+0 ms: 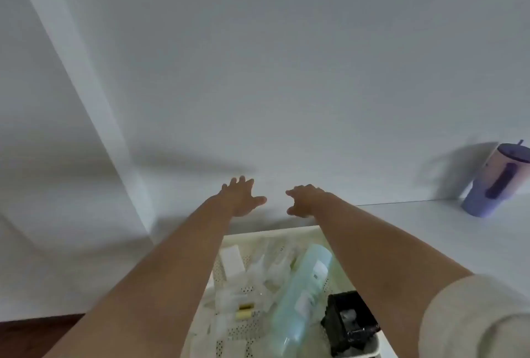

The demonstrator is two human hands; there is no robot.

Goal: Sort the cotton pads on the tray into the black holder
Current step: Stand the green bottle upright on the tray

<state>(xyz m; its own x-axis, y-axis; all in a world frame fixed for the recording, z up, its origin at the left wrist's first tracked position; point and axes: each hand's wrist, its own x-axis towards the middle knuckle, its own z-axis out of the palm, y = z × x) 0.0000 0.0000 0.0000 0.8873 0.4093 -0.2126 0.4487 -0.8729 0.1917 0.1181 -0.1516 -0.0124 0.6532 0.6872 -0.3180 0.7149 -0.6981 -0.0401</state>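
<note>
A cream perforated tray [266,235] lies low in the head view, between my forearms. It holds several clear-wrapped white packets [263,274], blurred, which may be the cotton pads, and a pale green bottle [301,291] lying on its side. The black holder [348,320] stands at the tray's right side with something pale inside it. Both arms stretch forward past the tray's far edge toward the white wall. My left hand [242,197] is empty with its fingers spread. My right hand [304,200] is also empty, its fingers loosely curled and apart.
A purple tumbler [491,182] with a lid and straw stands on the white tabletop [401,223] at the far right, by the wall. Small yellow tubes [243,311] lie in the tray. Dark floor [37,334] shows at the lower left.
</note>
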